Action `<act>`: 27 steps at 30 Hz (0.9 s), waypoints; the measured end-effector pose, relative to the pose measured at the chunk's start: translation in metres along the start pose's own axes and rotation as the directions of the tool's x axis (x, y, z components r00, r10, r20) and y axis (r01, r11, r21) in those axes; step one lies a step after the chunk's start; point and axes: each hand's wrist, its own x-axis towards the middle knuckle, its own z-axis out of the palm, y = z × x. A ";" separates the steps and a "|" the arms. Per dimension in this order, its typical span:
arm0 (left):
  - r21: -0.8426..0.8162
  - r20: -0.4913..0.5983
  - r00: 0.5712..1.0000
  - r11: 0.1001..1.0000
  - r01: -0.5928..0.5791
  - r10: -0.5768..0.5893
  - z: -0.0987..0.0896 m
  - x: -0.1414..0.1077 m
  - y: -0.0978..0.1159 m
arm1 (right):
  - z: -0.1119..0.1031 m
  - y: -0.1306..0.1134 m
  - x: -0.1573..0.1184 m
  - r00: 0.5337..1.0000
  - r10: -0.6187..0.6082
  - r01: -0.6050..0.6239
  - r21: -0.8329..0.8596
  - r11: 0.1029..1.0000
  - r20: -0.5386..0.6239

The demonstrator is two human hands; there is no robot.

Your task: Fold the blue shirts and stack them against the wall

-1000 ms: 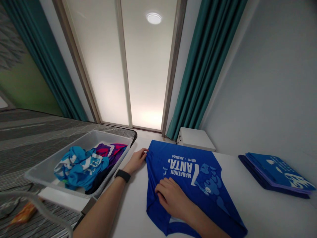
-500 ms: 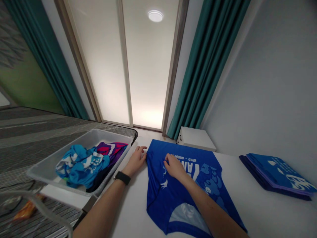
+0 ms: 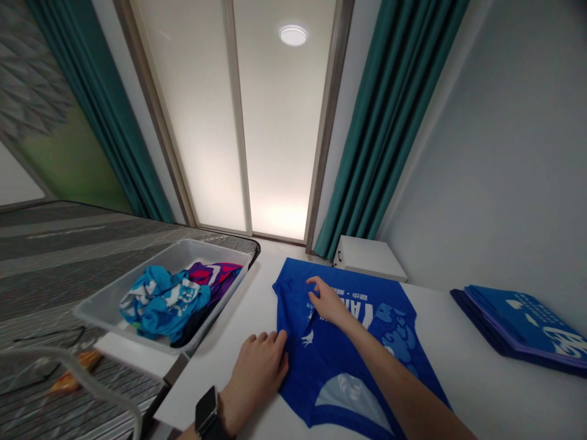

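A blue shirt (image 3: 339, 360) with white lettering lies spread on the white table (image 3: 220, 324), its neckline toward me. My left hand (image 3: 263, 363), with a black watch on the wrist, is at the shirt's left edge, fingers curled against the fabric; whether it grips any cloth is hard to tell. Over the upper left part of the shirt is my right hand (image 3: 326, 300), its thumb and index finger apart and nothing visible between them.
A clear plastic bin (image 3: 96, 302) of crumpled clothes (image 3: 169, 299) stands at the left. Folded clothes (image 3: 527, 324) are stacked at the right. Beyond the table are a white cabinet (image 3: 371, 256) and teal curtains. A pale curved tube (image 3: 92, 382) crosses the lower left.
My left hand has moved nearer to me along the shirt's left edge. The thumb and index finger of my right hand have spread apart. The view has shifted slightly.
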 end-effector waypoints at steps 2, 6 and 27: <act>0.017 0.004 1.000 1.000 0.010 -0.010 -0.003 -0.003 -0.006 | -0.002 -0.003 -0.003 1.000 -0.005 0.004 -0.009 1.000 -0.001; 0.057 0.020 0.999 0.998 0.032 -0.033 -0.011 -0.011 -0.018 | -0.009 -0.006 -0.018 1.000 -0.023 0.023 -0.053 0.998 0.015; -0.037 -0.111 0.991 0.996 -0.080 0.076 -0.001 -0.033 -0.045 | -0.007 0.025 -0.071 0.983 -0.104 0.117 -0.082 0.990 0.148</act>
